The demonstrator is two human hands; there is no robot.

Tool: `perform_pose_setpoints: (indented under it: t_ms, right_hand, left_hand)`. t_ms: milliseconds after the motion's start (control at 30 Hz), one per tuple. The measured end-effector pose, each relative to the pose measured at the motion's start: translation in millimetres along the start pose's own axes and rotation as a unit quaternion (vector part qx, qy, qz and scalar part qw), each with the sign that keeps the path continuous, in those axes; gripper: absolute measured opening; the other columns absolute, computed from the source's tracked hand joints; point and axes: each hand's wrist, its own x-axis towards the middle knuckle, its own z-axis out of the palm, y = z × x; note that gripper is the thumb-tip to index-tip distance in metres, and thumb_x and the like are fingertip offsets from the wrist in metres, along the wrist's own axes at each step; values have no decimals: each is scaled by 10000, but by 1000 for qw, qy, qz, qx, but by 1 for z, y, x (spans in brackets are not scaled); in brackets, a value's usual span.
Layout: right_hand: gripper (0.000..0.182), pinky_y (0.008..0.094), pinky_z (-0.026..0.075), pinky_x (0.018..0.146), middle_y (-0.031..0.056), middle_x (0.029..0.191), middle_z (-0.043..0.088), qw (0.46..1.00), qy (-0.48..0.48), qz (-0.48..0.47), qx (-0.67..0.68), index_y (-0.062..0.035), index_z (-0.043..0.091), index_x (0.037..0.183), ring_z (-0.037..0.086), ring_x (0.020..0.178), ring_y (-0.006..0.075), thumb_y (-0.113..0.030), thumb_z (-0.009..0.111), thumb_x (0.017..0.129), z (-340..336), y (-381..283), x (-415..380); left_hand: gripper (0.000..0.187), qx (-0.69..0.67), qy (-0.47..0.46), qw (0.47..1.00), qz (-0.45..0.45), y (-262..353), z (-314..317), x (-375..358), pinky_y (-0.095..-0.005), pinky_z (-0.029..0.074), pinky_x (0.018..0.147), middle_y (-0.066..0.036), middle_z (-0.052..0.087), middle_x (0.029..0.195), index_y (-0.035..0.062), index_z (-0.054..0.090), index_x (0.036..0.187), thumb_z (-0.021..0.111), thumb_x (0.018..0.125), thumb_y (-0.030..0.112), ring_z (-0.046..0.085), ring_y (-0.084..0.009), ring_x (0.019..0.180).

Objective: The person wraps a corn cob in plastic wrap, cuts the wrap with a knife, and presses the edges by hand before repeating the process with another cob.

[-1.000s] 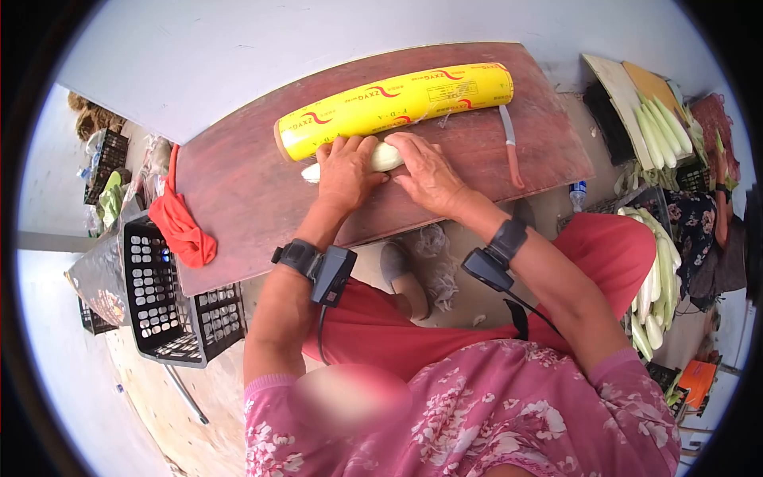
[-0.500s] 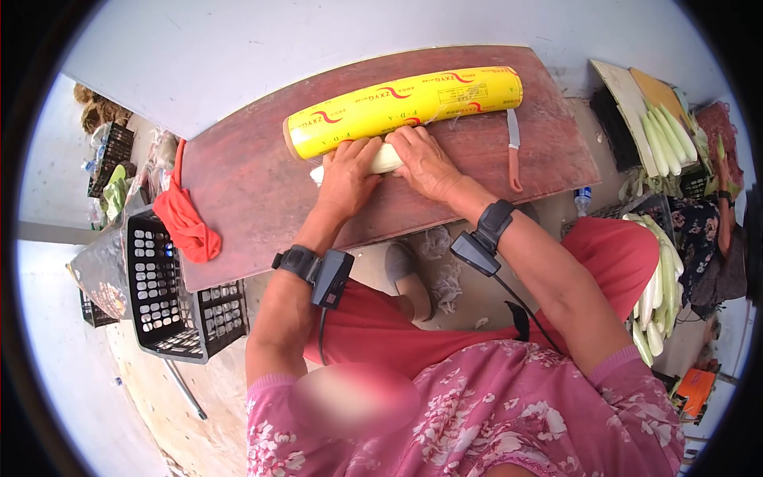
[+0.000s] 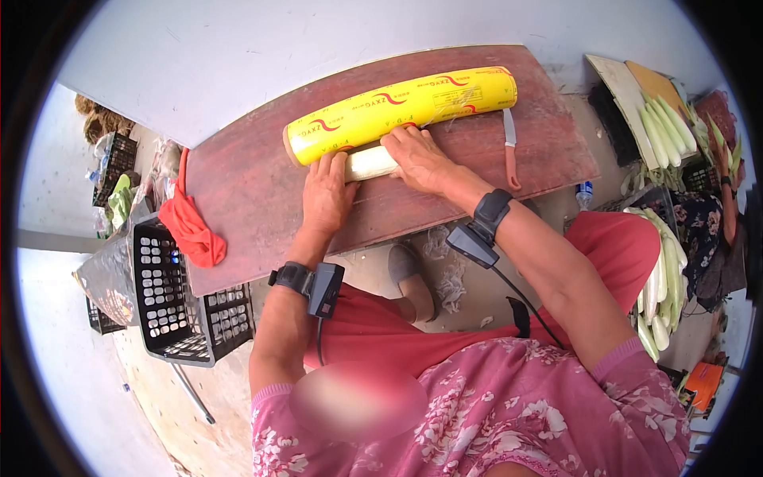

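One pale-green, cylindrical vegetable (image 3: 371, 164), long axis roughly nine-to-three o'clock, grasped by left hand (image 3: 326, 195) at nine, right hand (image 3: 421, 161) at three.

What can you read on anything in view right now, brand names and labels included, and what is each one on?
"ZXYG", repeated along the yellow film roll.
"F·D·A", lower on the same roll.
Too small to read: the boxed panel of fine print and the tiny characters beside "ZXYG" on the roll, and the blue label on the bottle.
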Motion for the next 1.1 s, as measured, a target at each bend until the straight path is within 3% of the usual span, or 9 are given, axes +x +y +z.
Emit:
perform_pose_setpoints:
  t_ms: [67,167,300,467,567,767,900,1000,1100]
  right_hand:
    - [420,453,376,900,133,1126,484,1000,-9,1,-3,-43,503,1090,460,1106,324,-129,745,758,-1,0,1]
    - [381,454,374,910,136,1146,498,1000,-14,0,-2,-39,539,1080,470,1106,317,-136,734,768,-1,1,1]
    - [353,457,371,917,138,1160,506,1000,-15,-11,1,-36,552,1084,472,1110,320,-139,715,788,-4,3,1]
    - [421,458,354,934,152,1144,502,999,-6,-13,43,-40,477,1132,468,1128,326,-137,709,794,-2,11,4]
    - [466,453,349,944,156,1126,502,995,-33,9,89,-48,445,1146,469,1127,329,-122,720,777,-13,12,8]
    - [511,452,376,918,150,1108,477,997,0,-28,74,-50,445,1125,474,1111,336,-82,758,721,-2,18,7]
    - [493,449,401,910,145,1101,458,994,50,-43,86,-39,466,1114,478,1090,350,-65,753,715,5,21,9]
    - [363,447,406,904,136,1083,471,995,52,-67,59,-33,494,1029,502,1069,326,-111,731,765,5,24,13]
    - [350,446,406,911,145,1067,479,993,51,-86,58,-27,497,1025,512,1053,328,-107,725,770,2,24,16]
  left_hand:
    - [498,-2,12,1000,8,-1,1,-2,-431,447,925,-169,541,1166,7,523,1159,742,718,81,516,-380,1087]
    - [483,-27,23,995,-88,-4,4,-7,-436,464,894,-176,559,1126,13,523,1156,744,736,102,540,-387,1058]
    - [449,-29,-6,995,-96,-15,2,-9,-439,475,870,-168,586,1096,28,553,1124,757,740,139,559,-383,1040]
    - [399,-63,-31,991,-114,-23,-1,-1,-446,468,856,-128,606,1072,51,605,1057,771,727,201,551,-363,1046]
    - [387,33,-23,998,-42,-27,-5,3,-437,451,860,-122,608,1070,52,619,1045,759,749,258,535,-336,1053]
    - [436,38,-69,994,-70,-39,-2,6,-435,438,876,-119,610,1083,50,632,1086,729,784,349,513,-319,1078]
    - [457,-17,-71,992,-104,-43,-3,5,-427,443,887,-141,625,1075,31,624,1113,743,778,319,523,-335,1056]
    - [443,-81,-61,985,-136,-44,-5,3,-421,448,886,-156,636,1052,31,625,1116,753,773,280,531,-341,1027]
    - [427,-101,-70,981,-153,-42,-9,4,-419,449,880,-164,639,1037,43,630,1117,756,771,258,534,-341,1004]
